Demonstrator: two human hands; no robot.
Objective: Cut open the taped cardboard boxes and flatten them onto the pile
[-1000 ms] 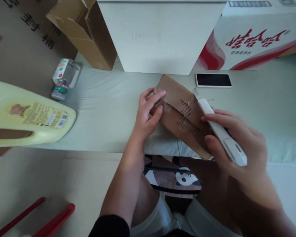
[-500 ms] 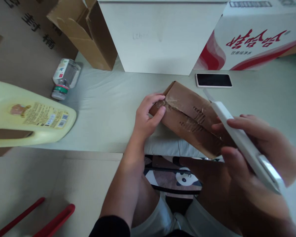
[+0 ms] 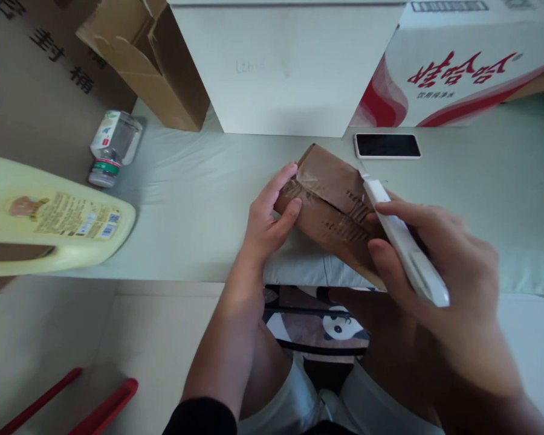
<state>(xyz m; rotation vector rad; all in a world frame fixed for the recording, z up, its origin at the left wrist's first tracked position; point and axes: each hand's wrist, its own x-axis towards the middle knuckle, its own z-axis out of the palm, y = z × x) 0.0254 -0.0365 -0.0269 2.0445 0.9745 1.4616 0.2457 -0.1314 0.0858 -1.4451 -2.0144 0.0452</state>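
A small brown cardboard box (image 3: 330, 205) with torn tape along its top seam lies on the pale green padded surface (image 3: 194, 199), tilted and overhanging the near edge. My left hand (image 3: 267, 220) grips its left end, thumb on the seam. My right hand (image 3: 430, 272) holds a white utility knife (image 3: 401, 238), its blade tip resting at the box's right upper edge near the cut marks.
A black-screened phone (image 3: 387, 145) lies just behind the box. A white box (image 3: 285, 66), a red-and-white carton (image 3: 462, 60) and an open brown carton (image 3: 149, 60) line the back. A yellow jug (image 3: 49, 217) and a small bottle (image 3: 111, 148) sit left. Red handles (image 3: 86, 402) lie on the floor.
My right hand, which had lifted the knife away to the right, has brought it back onto the box's right side. The left hand kept its hold; the box turned slightly.
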